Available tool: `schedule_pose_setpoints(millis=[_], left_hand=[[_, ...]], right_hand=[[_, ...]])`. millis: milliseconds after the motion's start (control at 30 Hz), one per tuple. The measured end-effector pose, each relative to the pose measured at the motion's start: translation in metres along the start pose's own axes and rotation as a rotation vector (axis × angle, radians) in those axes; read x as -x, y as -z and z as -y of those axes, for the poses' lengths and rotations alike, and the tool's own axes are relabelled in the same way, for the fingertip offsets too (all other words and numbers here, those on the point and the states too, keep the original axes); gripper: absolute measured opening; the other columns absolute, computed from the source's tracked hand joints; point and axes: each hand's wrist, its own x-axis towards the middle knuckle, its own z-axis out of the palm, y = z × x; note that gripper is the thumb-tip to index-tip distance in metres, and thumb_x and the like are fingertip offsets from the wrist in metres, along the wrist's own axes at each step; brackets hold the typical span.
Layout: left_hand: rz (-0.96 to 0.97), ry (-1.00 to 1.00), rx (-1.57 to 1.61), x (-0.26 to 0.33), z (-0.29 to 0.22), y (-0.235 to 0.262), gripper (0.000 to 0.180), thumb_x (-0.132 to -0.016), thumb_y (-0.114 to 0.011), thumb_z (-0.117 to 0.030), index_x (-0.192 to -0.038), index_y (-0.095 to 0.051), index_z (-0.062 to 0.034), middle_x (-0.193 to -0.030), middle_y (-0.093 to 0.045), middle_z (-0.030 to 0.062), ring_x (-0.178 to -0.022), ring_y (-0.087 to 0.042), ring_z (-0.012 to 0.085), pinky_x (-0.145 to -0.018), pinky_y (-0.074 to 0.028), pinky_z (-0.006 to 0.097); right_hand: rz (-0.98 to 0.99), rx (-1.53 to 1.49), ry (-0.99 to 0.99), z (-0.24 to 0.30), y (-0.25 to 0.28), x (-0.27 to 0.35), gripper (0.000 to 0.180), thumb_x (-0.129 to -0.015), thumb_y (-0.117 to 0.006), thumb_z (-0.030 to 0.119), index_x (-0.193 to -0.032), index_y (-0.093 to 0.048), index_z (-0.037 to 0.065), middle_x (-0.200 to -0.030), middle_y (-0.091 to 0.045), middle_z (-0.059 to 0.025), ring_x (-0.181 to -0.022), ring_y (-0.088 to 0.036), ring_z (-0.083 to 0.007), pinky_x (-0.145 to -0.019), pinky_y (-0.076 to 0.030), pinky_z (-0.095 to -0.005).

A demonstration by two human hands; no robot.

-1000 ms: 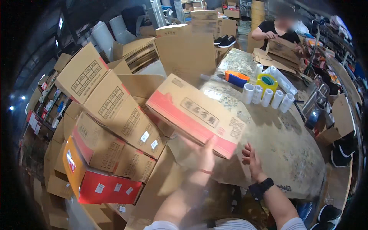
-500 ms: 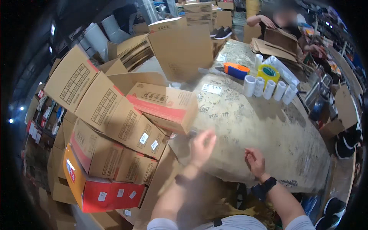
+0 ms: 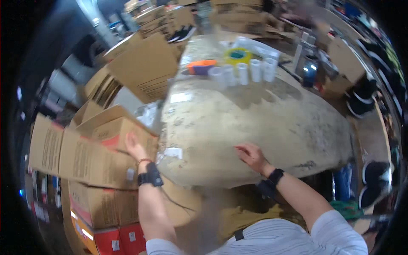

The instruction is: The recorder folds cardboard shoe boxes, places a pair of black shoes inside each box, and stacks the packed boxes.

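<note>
A worker's left hand (image 3: 135, 146) reached over a brown carton (image 3: 111, 128) with a red band, at the left of a worktable (image 3: 263, 123); blur hid whether the fingers pressed on it, and whether they were clamped could not be told. The carton lay behind a row of brown boxes (image 3: 78, 159) with printed faces, in front of a raised cardboard flap (image 3: 100, 117), while red boxes (image 3: 131, 239) stood lower in the same pile. The right hand (image 3: 252, 156) hung above the near part of the tabletop, holding nothing, its fingers loosely bent and apart from any object. Dark bands (image 3: 151, 175) circled both wrists. Farther along the table, white rolls (image 3: 243, 73) stood upright in a line, just in front of a yellow tape roll (image 3: 228, 56) and to the right of an orange and purple tool (image 3: 200, 67). A tall cardboard panel (image 3: 144, 70) rose beside the table's left edge, near dark shoes (image 3: 182, 34).
</note>
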Motion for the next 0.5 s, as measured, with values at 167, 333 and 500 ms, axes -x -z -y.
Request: schedule_pose_setpoints(millis=[167,333,500], left_hand=[[0.663,0.281,0.041,0.168,-0.079,-0.144,0.042,-0.095,-0.051,-0.013,-0.133,-0.040,0.0015,-0.132,-0.049,0.0168,-0.120,-0.048,0.0240,-0.103,-0.037,0.034],[1.182,0.176,0.269,0.307,-0.159,-0.167,0.031,-0.091,-0.054,-0.011,-0.119,-0.053,0.0022,-0.120,-0.054,0.0140,-0.110,-0.051,0.0250,-0.095,-0.040,0.037],[1.588,-0.008,0.599,0.435,-0.255,-0.192,0.024,-0.082,-0.058,-0.009,-0.103,-0.060,0.0013,-0.111,-0.056,0.0166,-0.105,-0.052,0.0295,-0.092,-0.040,0.038]], right_hand=[[-0.101,-0.084,0.187,-0.025,0.044,0.031,0.020,-0.091,-0.055,0.016,-0.107,-0.062,0.007,-0.104,-0.062,-0.0124,-0.096,-0.059,-0.0267,-0.083,-0.048,-0.0347],[-0.012,0.227,0.168,0.055,0.091,0.138,0.023,-0.089,-0.058,0.024,-0.102,-0.061,0.005,-0.096,-0.059,-0.0153,-0.086,-0.060,-0.0325,-0.073,-0.049,-0.0387],[-0.311,0.660,-0.113,0.045,0.127,0.358,0.019,-0.087,-0.059,0.026,-0.093,-0.061,0.008,-0.085,-0.057,-0.0143,-0.082,-0.059,-0.0337,-0.070,-0.048,-0.0420]])
